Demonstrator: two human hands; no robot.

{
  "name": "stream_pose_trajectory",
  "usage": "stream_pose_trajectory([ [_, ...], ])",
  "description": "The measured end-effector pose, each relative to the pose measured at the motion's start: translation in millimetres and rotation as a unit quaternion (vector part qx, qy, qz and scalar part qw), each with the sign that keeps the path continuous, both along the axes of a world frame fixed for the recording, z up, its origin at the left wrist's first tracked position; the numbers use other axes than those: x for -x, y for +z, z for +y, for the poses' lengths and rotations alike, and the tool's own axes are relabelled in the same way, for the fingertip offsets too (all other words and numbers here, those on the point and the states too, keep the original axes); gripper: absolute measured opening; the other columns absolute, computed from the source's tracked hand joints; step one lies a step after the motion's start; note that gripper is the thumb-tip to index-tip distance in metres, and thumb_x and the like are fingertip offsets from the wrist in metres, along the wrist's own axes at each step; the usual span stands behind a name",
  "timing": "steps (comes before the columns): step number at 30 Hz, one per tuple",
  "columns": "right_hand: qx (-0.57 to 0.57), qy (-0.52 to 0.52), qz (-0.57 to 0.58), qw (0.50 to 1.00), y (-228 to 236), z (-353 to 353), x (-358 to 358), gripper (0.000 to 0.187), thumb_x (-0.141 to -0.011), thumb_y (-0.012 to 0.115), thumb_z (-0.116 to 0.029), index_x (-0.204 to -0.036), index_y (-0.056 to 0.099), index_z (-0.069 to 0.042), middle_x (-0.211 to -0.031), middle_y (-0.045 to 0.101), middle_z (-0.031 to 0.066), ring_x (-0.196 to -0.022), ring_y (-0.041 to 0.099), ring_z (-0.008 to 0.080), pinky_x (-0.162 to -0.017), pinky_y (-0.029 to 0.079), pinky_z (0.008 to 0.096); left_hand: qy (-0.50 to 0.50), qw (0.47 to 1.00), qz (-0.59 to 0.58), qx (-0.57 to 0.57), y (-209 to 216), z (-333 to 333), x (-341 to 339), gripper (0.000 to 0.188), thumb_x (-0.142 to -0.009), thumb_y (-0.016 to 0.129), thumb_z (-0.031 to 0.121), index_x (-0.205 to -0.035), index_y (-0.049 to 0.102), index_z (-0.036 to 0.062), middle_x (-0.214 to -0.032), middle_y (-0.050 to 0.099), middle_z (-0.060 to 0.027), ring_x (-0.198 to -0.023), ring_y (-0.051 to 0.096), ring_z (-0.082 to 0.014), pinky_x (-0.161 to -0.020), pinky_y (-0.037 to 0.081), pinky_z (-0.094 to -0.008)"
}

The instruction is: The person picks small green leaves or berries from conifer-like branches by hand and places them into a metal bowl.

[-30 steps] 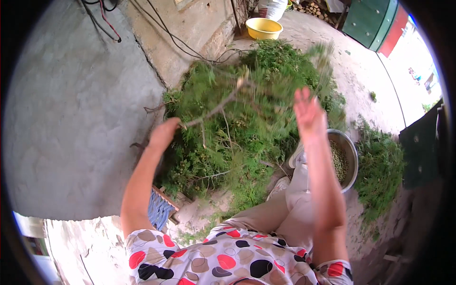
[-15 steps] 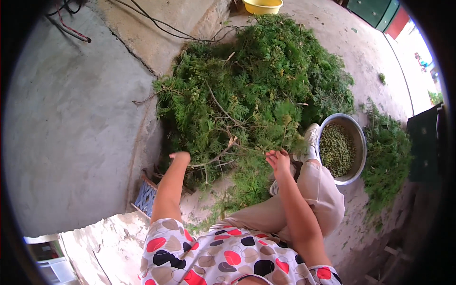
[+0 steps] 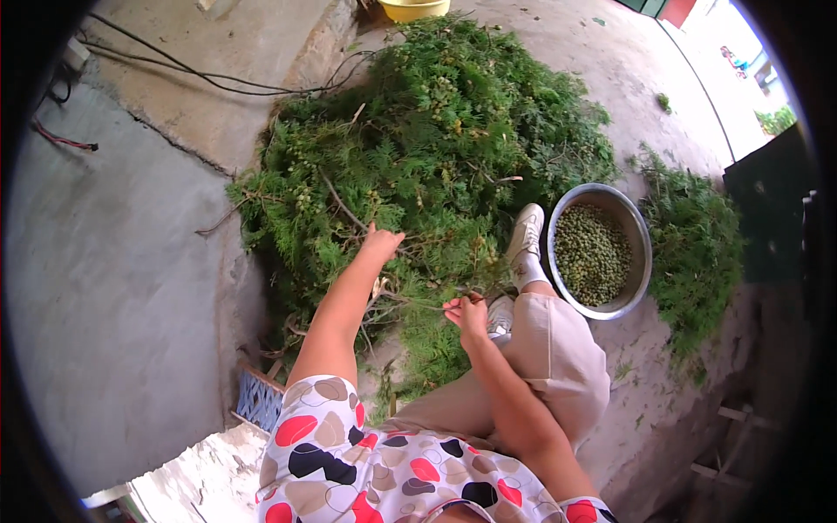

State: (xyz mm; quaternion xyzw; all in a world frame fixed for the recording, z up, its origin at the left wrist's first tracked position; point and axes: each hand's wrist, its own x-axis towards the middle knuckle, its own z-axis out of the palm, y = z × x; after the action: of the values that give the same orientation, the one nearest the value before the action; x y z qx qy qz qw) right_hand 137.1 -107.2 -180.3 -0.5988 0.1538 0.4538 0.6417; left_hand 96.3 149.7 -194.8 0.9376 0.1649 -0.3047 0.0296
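Note:
In front of me lies a big heap of green conifer branches (image 3: pixel 436 131) with small round green cones among the leaves. My left hand (image 3: pixel 382 242) reaches over its near middle, thumb and a finger apart, touching or just above the foliage; its other fingers are hard to make out. Lower and to the right, my right hand (image 3: pixel 469 315) is closed around the end of a thin branch (image 3: pixel 410 301) that stretches left beneath my left forearm. A metal basin (image 3: pixel 646 253) holding many picked green cones (image 3: pixel 593 253) stands right of my shoe.
More cut greenery (image 3: pixel 693 253) lies right of the basin. A yellow basin (image 3: pixel 414 10) sits beyond the heap. Black cables (image 3: pixel 200 77) cross the concrete ledge (image 3: pixel 122 244) at left. A blue woven seat (image 3: pixel 259 399) is by my left side; my knee (image 3: pixel 558 349) is bent near the basin.
My left hand has moved right and farther out over the heap, from its left edge. The right hand keeps its hold on the branch. The whole view has shifted slightly.

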Motion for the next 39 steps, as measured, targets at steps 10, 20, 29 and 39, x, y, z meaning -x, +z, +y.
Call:
stream_pose_trajectory([
  [10, 0.042, 0.03, 0.026, 0.998, -2, -1, 2, 0.009, -0.088, 0.036, -0.004, -0.096, 0.039, -0.001, -0.079, 0.054, 0.0074, -0.072, 0.062, 0.0211, -0.064, 0.053, 0.0336, -0.076, 0.966, -0.247, 0.024, 106, 22, -1, 0.03, -0.081, 0.058, 0.019, -0.108, 0.053, 0.008, -0.087, 0.057, -0.0108, -0.085, 0.054, -0.0256, -0.069, 0.05, -0.0363],
  [20, -0.051, 0.003, 0.029, 0.998, 12, 5, 6, 0.009, -0.088, 0.036, -0.004, -0.094, 0.04, 0.0, -0.082, 0.055, 0.0108, -0.076, 0.061, 0.0242, -0.066, 0.053, 0.0347, -0.113, 0.888, -0.432, -0.111, 284, 77, -3, 0.014, -0.084, 0.052, 0.017, -0.086, 0.058, 0.004, -0.083, 0.058, -0.0113, -0.083, 0.053, -0.0245, -0.073, 0.049, -0.0357],
  [29, 0.0, -0.043, 0.009, 0.999, -7, -4, -1, 0.015, -0.088, 0.035, -0.004, -0.103, 0.035, -0.003, -0.075, 0.054, 0.0057, -0.065, 0.059, 0.0179, -0.058, 0.05, 0.0305, 0.156, 0.785, -0.572, -0.18, 403, 142, 20, 0.024, -0.084, 0.053, 0.024, -0.097, 0.06, 0.005, -0.086, 0.064, -0.0119, -0.077, 0.061, -0.0228, -0.067, 0.046, -0.0301],
  [39, -0.066, -0.033, 0.014, 0.997, 15, 6, 8, 0.021, -0.089, 0.038, -0.006, -0.109, 0.038, -0.004, -0.083, 0.057, 0.0084, -0.075, 0.06, 0.0205, -0.065, 0.051, 0.0324, 0.167, 0.835, -0.472, -0.228, 208, 233, 105, 0.047, -0.08, 0.056, 0.022, -0.123, 0.044, 0.0071, -0.124, 0.044, -0.0183, -0.11, 0.045, -0.0341, -0.089, 0.039, -0.0399],
])
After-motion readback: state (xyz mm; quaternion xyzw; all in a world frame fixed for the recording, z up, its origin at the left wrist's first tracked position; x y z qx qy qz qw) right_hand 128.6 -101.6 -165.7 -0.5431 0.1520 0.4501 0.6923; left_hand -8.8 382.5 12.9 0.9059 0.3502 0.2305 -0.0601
